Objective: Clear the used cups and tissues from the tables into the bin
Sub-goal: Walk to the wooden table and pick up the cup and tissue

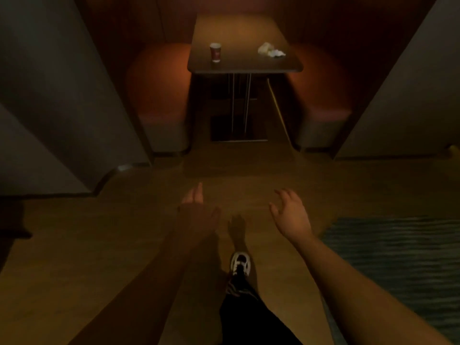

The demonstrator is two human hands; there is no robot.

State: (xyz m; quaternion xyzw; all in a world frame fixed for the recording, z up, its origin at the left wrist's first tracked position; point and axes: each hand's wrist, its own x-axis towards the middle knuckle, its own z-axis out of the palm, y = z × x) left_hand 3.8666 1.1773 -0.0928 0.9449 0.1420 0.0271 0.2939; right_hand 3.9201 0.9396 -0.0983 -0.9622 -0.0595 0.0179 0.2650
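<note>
Head view shows you one cup (215, 52) and two crumpled tissues (271, 50) on the booth surface (245, 67), while your left hand (198, 211) and right hand (291, 211) hang empty, fingers loosely spread, above the wooden floor (99, 245).

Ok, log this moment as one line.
phase: approach | left hand: empty | right hand: empty | cup, tissues: on table

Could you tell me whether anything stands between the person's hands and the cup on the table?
Nothing visible does: only bare floor lies between the open left hand, the right hand and the table holding the cup.
</note>
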